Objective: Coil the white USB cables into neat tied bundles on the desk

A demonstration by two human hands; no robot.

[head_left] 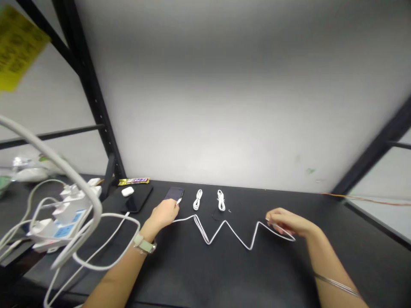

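A white charging cable (pixel 237 235) stretches in a zigzag between my two hands, low over the black table. My left hand (pixel 165 212) is closed on one end, and a white plug tip pokes out past the fingers beside a dark phone (pixel 175 193). At the other side, my right hand (pixel 285 220) pinches the cable near its other end, with a short loop hanging by the fingers. Two coiled white cables, one on the left (pixel 198 199) and one on the right (pixel 221 200), lie behind the zigzag.
A dark tablet (pixel 139 199) with a white earbud case (pixel 127 191) on it lies left, near a yellow-wrapped snack bar (pixel 134 181). A white power strip (pixel 61 222) with tangled cords stands further left. Black shelf posts, the left one (pixel 93 98) included, flank the grey wall.
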